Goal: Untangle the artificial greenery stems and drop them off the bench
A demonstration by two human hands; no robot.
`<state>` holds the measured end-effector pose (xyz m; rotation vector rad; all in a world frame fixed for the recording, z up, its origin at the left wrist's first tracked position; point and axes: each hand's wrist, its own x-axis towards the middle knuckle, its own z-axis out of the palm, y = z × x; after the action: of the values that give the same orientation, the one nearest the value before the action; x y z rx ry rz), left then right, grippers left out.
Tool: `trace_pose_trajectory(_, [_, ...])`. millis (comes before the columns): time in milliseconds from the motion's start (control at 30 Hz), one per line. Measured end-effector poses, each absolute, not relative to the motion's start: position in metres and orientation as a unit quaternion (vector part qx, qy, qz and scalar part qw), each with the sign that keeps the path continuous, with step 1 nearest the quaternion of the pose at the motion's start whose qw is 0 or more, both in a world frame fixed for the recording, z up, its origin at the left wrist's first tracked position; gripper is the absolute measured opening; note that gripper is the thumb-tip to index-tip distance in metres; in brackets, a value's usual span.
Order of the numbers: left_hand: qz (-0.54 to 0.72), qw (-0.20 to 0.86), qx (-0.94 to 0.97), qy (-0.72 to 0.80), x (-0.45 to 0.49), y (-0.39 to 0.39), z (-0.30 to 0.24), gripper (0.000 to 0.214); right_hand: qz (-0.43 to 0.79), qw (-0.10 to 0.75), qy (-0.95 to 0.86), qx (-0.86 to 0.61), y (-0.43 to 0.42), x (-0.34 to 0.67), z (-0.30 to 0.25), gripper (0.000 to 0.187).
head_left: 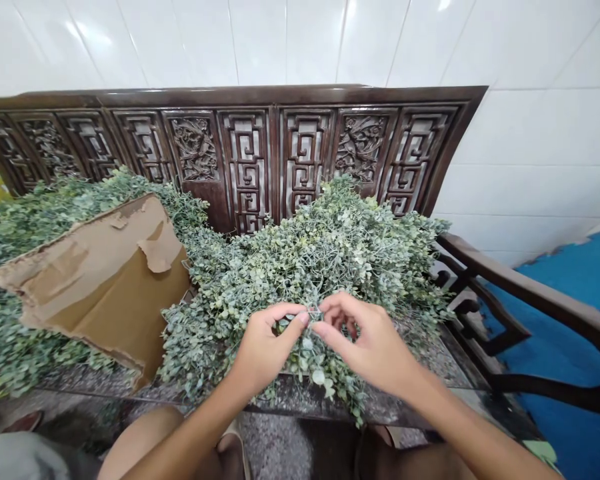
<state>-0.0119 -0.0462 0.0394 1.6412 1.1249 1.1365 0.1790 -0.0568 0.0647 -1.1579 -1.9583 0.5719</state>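
A large heap of grey-green leafy sprigs (300, 257), which look artificial, lies on a dark wooden bench. In front of it, my left hand (267, 343) pinches a thin sprig (307, 347) between thumb and forefinger. Close on the right, my right hand (367, 340) has curled fingers, its fingertips at the same sprig's upper end. Something thin and pale spans the small gap between the fingertips, too fine to make out. Rounded leaves hang below both hands toward the seat's front edge.
Torn brown cardboard (105, 280) stands tilted among the greenery at left, with a second leafy heap (10, 247) around it. Behind rises the carved bench back (250, 160). An armrest (540, 307) borders the right, beside a blue surface (575, 293).
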Motion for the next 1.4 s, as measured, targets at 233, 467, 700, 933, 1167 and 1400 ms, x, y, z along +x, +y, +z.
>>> trace_pose_trajectory(233, [0.444, 0.444, 0.649, 0.430, -0.015, -0.047, 0.039, 0.023, 0.334, 0.360, -0.758, -0.428, -0.050, 0.181, 0.062, 0.016])
trace_pose_trajectory(467, [0.425, 0.453, 0.666, 0.413, -0.019, -0.043, 0.040, 0.022, 0.363, 0.356, -0.755, -0.414, -0.045, 0.185, 0.057, 0.016])
trace_pose_trajectory(700, [0.415, 0.483, 0.653, 0.410, -0.020, -0.046, 0.043, 0.022, 0.205, 0.402, -0.806, -0.384, -0.045, 0.187, 0.057, 0.018])
trace_pose_trajectory(933, [0.419, 0.610, 0.546, 0.392, -0.020, -0.051, 0.048, 0.015, 0.136, 0.390, -0.842, -0.348, -0.042, 0.192, 0.056, 0.012])
trace_pose_trajectory(1167, [0.428, 0.606, 0.523, 0.420, -0.024, -0.044, 0.048, 0.020, 0.131, 0.431, -0.835, -0.316, -0.040, 0.190, 0.053, 0.014])
trace_pose_trajectory(1400, [0.369, 0.695, 0.473, 0.395, -0.030, -0.044, 0.051, 0.026, 0.293, 0.500, -0.743, -0.336, -0.036, 0.188, 0.036, 0.005])
